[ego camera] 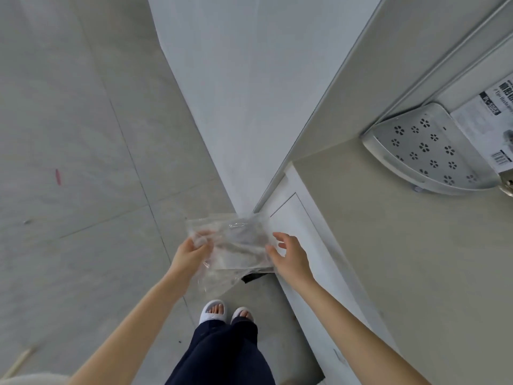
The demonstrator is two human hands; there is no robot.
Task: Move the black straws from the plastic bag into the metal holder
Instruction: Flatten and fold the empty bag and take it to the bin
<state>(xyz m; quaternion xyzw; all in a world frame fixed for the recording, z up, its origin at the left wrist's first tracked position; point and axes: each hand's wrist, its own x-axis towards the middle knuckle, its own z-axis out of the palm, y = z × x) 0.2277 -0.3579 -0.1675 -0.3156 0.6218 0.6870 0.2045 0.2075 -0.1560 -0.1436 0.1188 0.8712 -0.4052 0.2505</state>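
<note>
A clear plastic bag (236,245) hangs in front of me above the floor, with dark straws blurred inside it and a black end (251,277) poking out at the bottom. My left hand (191,250) grips the bag's left edge. My right hand (288,255) hovers at the bag's right edge with fingers spread, thumb near the plastic. A perforated metal holder (424,151) with flower-shaped holes lies on the counter at the upper right, well away from both hands.
The beige counter (402,259) runs along the right, with a white cabinet front (302,232) below its edge. A printed paper package (491,120) rests beside the holder. Tiled floor (83,162) spreads to the left. My slippered feet (224,314) stand below the bag.
</note>
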